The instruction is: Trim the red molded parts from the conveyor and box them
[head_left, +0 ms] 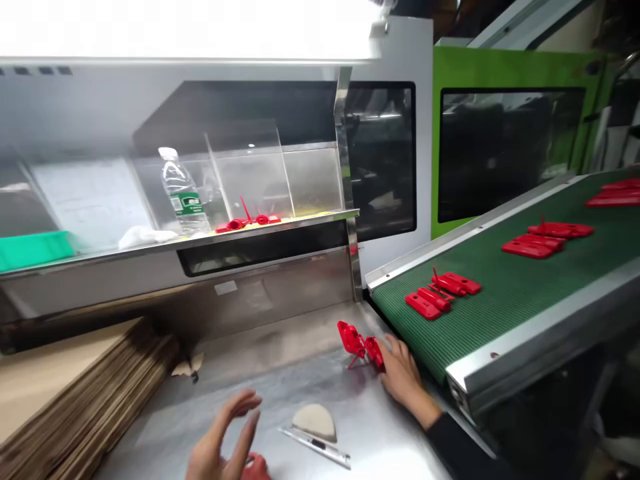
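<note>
The right hand [400, 373] is closing its fingertips [387, 348] on a red plastic part [361, 345], gripping its right end at the far right of the steel table [280, 360], just beside the near end of the conveyor. The part is glossy, bright red and moulded: flat hinged-looking plates joined by a thin stem that is propping it up off the table. The left hand [225, 437] is hovering near the lower edge, fingers spread open and blurred, holding nothing; something red is showing just under its palm, too blurred to tell.

Between the hands, a pale half-round pad [316, 421] is lying on the brushed metal, touching a slim metal utility knife [315, 447]. To the right, a ribbed green conveyor belt [520, 293] is carrying more red parts [443, 293] in flat clusters. At left, a stack of brown corrugated cardboard [85, 393] is lying flat. On the far shelf [310, 217], a clear plastic water bottle [183, 193] is standing upright, with another red piece [249, 220] to its right.
</note>
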Motion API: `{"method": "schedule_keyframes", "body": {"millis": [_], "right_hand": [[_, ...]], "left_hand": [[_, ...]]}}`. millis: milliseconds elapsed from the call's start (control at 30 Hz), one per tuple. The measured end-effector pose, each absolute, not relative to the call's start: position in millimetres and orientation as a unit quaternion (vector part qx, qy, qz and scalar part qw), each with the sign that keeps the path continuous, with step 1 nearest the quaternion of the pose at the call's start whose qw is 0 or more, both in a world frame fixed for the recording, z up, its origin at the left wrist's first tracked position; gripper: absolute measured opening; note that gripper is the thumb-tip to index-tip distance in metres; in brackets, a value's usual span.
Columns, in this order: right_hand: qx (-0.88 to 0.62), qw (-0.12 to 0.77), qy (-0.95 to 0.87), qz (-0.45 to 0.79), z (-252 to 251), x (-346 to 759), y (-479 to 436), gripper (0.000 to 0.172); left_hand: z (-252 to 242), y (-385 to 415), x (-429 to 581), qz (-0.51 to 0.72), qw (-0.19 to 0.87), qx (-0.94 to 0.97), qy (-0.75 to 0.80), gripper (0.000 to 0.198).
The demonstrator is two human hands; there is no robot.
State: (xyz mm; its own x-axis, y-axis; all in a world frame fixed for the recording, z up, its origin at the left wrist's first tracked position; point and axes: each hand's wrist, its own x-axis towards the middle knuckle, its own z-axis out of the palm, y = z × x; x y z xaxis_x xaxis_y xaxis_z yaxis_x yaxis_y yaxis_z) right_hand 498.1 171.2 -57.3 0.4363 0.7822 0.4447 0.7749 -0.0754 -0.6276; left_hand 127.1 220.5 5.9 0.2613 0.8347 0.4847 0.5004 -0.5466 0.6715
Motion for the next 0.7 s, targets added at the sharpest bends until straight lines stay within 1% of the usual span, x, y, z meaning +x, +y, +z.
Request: {"method": "schedule_keyframes", "body": {"millis": [67,100,167,233,333,367,400,433,500,533,567,600,700], "right_hand": [[-0.731,0.439,-0.522,0.028,-58.4,500.4,180.1,0.032],[-0.723,0.451,-0.522,0.038,-56.7,498.4,179.9,0.027],[-0.697,0.477,-0.532,0.062,-46.4,489.5,169.5,0.024],[-0.653,0.497,-0.561,0.114,-25.7,476.1,147.9,0.021],[-0.555,0.497,-0.614,0.259,18.9,451.7,107.4,0.014],[-0.519,0.490,-0.625,0.317,34.4,443.5,95.0,0.014],[-0.485,0.485,-0.627,0.370,48.8,435.7,84.0,0.016],[-0.458,0.484,-0.621,0.414,61.3,428.3,74.7,0.021],[-0.426,0.497,-0.588,0.475,78.3,415.1,60.0,0.040],[-0.421,0.509,-0.569,0.490,82.7,409.3,54.0,0.050],[-0.415,0.527,-0.545,0.502,84.7,404.1,48.4,0.055],[-0.402,0.549,-0.518,0.519,84.9,399.8,43.0,0.057],[-0.332,0.614,-0.409,0.589,80.0,392.7,28.1,0.055]], "left_hand": [[14.7,207.6,143.0,0.438,0.259,0.755,0.413,0.042],[19.5,203.0,148.9,0.445,0.285,0.747,0.403,0.042],[30.7,195.0,156.6,0.458,0.321,0.732,0.388,0.041],[43.6,186.3,160.4,0.462,0.341,0.725,0.380,0.042],[62.1,170.5,164.0,0.454,0.403,0.709,0.359,0.057],[66.7,164.5,165.4,0.446,0.437,0.700,0.347,0.063],[70.2,158.1,166.9,0.436,0.475,0.688,0.332,0.064],[72.4,151.2,168.5,0.426,0.515,0.674,0.316,0.059],[73.3,136.0,171.6,0.411,0.586,0.635,0.289,0.041],[72.4,128.0,172.9,0.409,0.612,0.616,0.280,0.037],[71.2,119.9,173.9,0.413,0.636,0.591,0.274,0.036],[69.8,112.1,174.7,0.418,0.662,0.560,0.272,0.036],[67.9,92.9,174.9,0.443,0.730,0.442,0.276,0.035]]}}
